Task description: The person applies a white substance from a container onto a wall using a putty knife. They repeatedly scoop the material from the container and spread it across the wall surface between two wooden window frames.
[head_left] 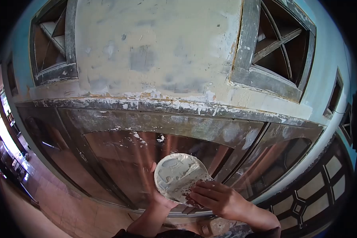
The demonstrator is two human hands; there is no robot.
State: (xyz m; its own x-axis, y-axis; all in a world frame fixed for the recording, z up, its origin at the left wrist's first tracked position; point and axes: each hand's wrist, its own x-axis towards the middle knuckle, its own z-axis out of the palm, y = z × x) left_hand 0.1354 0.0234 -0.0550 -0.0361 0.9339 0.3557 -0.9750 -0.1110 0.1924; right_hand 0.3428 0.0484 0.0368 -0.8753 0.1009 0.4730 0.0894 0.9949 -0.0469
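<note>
A round tub of whitish putty (178, 174) is held up before the glazed wooden frames, its surface smeared and uneven. My left hand (162, 199) is closed around the tub's left side and underside, the thumb showing at its left edge. My right hand (216, 198) grips a flat reddish-brown scraper (191, 191) spotted with putty. The scraper lies over the lower right part of the tub, against the putty. Its handle end is hidden under my fingers.
Above stands a patched cream wall panel (146, 47) between two framed vents (279, 43) with crossed bars. A ledge with flaking white paint (170, 105) runs beneath it. Dark wood frames with glass (119, 158) are close ahead. Tiled floor (59, 198) lies at left, a patterned door (313, 190) at right.
</note>
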